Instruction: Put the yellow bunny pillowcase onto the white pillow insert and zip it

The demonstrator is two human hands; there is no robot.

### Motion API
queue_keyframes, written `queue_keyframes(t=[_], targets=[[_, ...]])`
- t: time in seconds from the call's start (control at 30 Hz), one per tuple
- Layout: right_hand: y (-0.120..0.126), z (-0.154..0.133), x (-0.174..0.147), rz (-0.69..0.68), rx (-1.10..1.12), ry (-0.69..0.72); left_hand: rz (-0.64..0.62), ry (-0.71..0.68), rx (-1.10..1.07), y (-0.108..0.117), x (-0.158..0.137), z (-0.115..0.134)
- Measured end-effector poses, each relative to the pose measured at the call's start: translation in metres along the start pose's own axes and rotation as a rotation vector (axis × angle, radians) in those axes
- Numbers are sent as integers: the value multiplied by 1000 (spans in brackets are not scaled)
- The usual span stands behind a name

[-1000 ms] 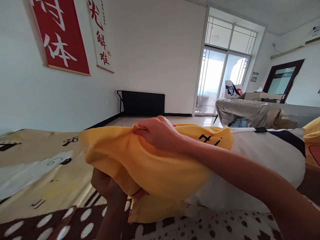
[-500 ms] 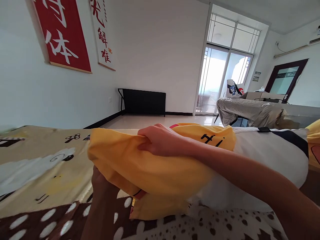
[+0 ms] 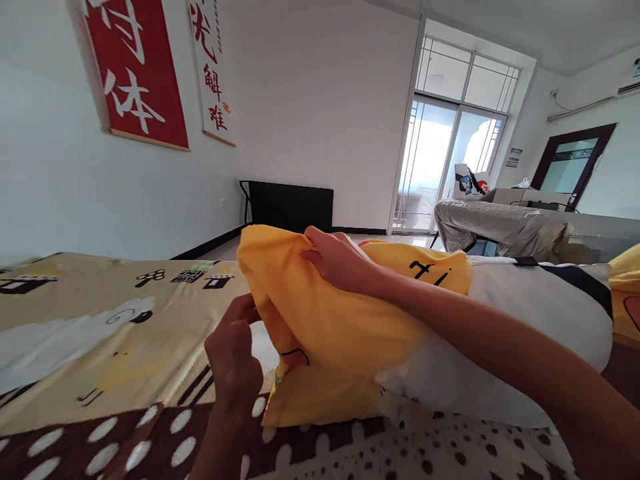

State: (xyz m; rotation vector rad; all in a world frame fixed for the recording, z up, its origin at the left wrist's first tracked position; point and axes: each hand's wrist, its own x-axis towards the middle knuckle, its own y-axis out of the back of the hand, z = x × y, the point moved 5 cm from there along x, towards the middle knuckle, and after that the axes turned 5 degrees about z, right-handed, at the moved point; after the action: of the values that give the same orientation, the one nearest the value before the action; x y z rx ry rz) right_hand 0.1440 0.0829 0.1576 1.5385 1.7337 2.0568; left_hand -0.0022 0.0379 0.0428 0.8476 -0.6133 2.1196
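Note:
A yellow pillowcase point(image 3: 340, 320) with black lettering and a pink printed patch stretches across the middle of the bed. To its right bulges a white section point(image 3: 520, 313) with a black band; I cannot tell whether it is the same cloth or a pillow. My right hand point(image 3: 340, 260) pinches the upper edge of the yellow cloth and holds it raised. Lower and to the left, my left hand point(image 3: 235, 347) has its fingers closed at the cloth's left edge, fingertips partly hidden behind the fold. The cloth's left end hangs in loose folds between both hands.
Beneath lies a beige sheet point(image 3: 165, 333) printed with sheep and chicks, and a brown blanket point(image 3: 165, 447) with white spots. Beyond the bed stand a black folded panel point(image 3: 291, 207) against the wall and a plastic-covered table point(image 3: 495, 223) holding boxes and bags.
Both hands have moved right and up, lifting the left end of the yellow pillowcase higher. My left hand now shows more clearly beside the cloth's edge. The view has shifted slightly.

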Motion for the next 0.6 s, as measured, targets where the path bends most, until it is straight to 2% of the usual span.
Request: queue_keyframes(t=[0.07,0.17,0.27,0.37,0.5,0.6], targets=[[3,4,1,34,5,-21,-105,-24,124,-4,-3,11],[7,7,1,79,26,-34,-128,-61,266,-11,-7,17],[11,8,2,107,59,-21,-93,71,118,-15,-8,4],[15,10,6,143,82,4,27,247,-108,-12,-6,-16],[20,15,9,157,137,-34,173,308,-179,-7,-1,-32],[21,14,9,137,198,-33,184,410,-267,-8,1,-44]])
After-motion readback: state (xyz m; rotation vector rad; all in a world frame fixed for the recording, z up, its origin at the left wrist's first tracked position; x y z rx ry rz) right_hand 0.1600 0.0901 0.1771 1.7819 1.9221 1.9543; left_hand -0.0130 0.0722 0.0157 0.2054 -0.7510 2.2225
